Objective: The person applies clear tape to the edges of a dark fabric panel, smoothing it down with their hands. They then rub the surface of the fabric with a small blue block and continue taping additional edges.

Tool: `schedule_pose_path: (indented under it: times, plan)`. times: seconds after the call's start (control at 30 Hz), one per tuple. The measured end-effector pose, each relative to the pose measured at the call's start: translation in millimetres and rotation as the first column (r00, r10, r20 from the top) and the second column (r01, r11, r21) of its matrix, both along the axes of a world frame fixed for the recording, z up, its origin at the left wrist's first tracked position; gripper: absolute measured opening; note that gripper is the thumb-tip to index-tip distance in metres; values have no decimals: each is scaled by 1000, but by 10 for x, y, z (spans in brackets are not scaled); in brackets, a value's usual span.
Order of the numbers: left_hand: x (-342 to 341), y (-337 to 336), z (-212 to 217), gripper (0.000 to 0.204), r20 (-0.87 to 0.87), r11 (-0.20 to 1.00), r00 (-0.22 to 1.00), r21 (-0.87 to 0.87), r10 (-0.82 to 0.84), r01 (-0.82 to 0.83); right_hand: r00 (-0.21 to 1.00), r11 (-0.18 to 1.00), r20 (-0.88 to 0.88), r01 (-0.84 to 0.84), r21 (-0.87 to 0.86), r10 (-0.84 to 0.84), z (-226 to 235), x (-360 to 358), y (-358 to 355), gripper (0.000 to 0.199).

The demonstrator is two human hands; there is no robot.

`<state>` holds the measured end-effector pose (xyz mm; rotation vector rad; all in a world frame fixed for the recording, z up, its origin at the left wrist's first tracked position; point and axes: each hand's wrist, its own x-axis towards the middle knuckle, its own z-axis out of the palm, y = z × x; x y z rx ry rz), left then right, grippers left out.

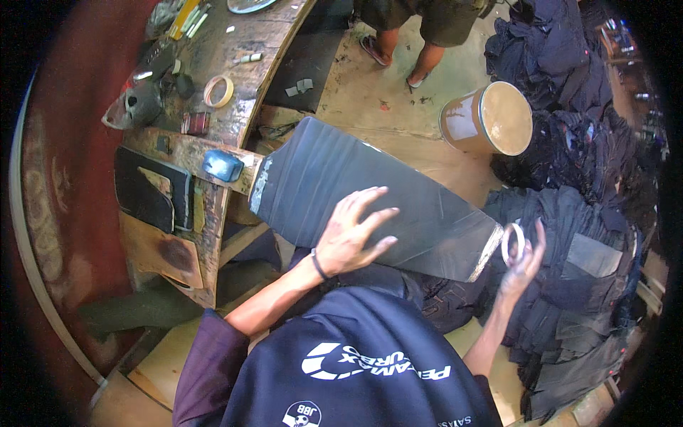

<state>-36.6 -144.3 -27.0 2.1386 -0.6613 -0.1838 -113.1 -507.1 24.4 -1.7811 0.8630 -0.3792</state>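
Over on the far left a worn wooden counter (235,78) curves away, its top scratched and stained. On it lie a ring of pale tape (218,91), a dull grey mask-like piece (140,105) and, at the near edge, a small rounded blue block (223,165). Flat black pads (151,191) are tucked into the open shelf below.

Leaning off the counter's corner is a long dark panel (356,196), flat and smooth with a faint sheen, wrapped in dark film or tape; it widens at the counter end and shows a pale bare strip along its cut right end. The person's left hand (352,238) lies on top of it near the middle, palm down, fingers spread wide, pressing and gripping nothing. A thin dark band circles that wrist.

Just past the panel's right end the right hand (523,260) is raised, fingers curled around a small whitish tape roll (513,243), which sits just beside the panel's pale edge.

Beyond, a brown cardboard drum (487,117) lies tipped on the plywood floor (377,85), and heaps of crumpled dark cloth (569,213) crowd the right side. Another person's sandalled feet (398,60) stand at the top.
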Motion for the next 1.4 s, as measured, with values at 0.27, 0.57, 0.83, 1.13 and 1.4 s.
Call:
schedule_pose_path:
  times: [0.27,0.57,0.83,1.13,1.4]
  plan:
    - [132,971,485,51,-43,929,939,-142,341,-343,731,729,152,-680,78,666,236,933,2094,59]
    - [566,1487,776,41,-157,766,864,-405,479,-499,524,530,123,-847,-27,843,391,1231,3269,63]
    - [630,1977,506,32,-236,635,730,-370,641,-678,355,239,-114,-800,-550,928,-229,2421,3738,38]
    - [185,2333,199,28,-182,871,873,-121,453,-477,264,-117,-456,-749,-652,850,-1489,4926,4777,26]
    - [675,1890,44,30,-242,877,875,-143,419,-459,439,293,-159,-786,-545,884,-843,3431,3234,28]
